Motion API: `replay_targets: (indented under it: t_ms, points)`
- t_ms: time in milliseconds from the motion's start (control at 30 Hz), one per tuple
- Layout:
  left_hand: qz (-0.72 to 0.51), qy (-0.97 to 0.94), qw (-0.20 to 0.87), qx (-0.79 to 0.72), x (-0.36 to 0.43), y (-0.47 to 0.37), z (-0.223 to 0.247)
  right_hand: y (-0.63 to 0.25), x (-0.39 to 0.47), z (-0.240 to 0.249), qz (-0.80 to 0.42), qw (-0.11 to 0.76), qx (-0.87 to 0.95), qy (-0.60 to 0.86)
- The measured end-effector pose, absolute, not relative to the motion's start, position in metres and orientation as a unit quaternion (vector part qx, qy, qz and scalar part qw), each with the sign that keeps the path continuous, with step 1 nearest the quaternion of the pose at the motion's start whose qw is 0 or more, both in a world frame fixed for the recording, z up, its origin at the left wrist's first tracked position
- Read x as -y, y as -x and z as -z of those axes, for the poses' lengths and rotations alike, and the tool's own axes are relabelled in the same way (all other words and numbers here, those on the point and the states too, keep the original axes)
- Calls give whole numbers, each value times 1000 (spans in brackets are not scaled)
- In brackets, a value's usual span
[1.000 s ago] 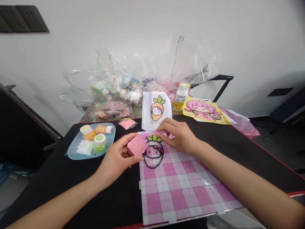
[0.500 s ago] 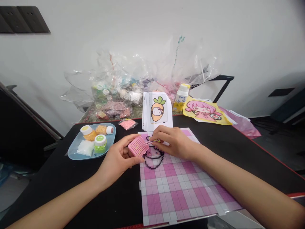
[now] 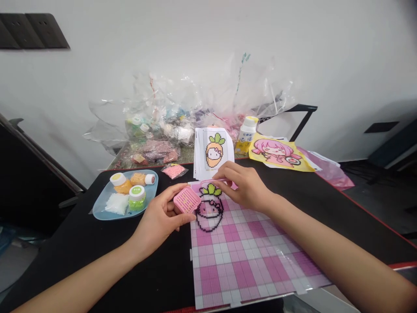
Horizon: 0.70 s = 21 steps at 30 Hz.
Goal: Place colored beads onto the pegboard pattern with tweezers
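Observation:
My left hand [image 3: 161, 211] grips a small pink slotted bead tray [image 3: 187, 200], tilted, with a few yellow-green beads in its grooves. My right hand [image 3: 243, 180] is closed on thin pink tweezers [image 3: 219, 180], whose tips point left above the top of the bead design. Whether a bead is between the tips I cannot tell. The bead design [image 3: 210, 221], a carrot-shaped black outline with a face and green leaves, lies on a pink-and-white checked pegboard [image 3: 234, 252]. Behind it stands a pattern card [image 3: 214, 152] showing the same carrot figure.
A blue tray [image 3: 100, 213] at left bears bead jars and bags. A pink bead packet [image 3: 174, 170] lies behind my left hand. Crumpled clear bags [image 3: 156, 150] line the back, beside a white-and-yellow bottle [image 3: 247, 134]. A yellow picture sheet [image 3: 280, 152] lies at right.
My right hand has lifted the tweezers away from the bead tray, up and to the right, so the green leaves now show. My left hand has barely moved with the tray.

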<state>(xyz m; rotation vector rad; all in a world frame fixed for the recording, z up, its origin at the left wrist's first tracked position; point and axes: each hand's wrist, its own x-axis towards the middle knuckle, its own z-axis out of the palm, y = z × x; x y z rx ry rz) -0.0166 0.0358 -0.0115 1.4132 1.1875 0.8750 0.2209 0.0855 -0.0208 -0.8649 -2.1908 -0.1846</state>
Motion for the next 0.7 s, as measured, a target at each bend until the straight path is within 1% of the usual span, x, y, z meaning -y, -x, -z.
replay_targets:
  t_ms: [167,233,700]
  points:
    - [-368,-590,522,-495,-37,17,13,-227,-88,20,79,311,871,371]
    - [-372,-588,520,-496,-37,17,13,-227,-88,21,77,298,875,373]
    - [-372,-584,520,-499,-36,17,12,-225,-89,24,95,287,881,363]
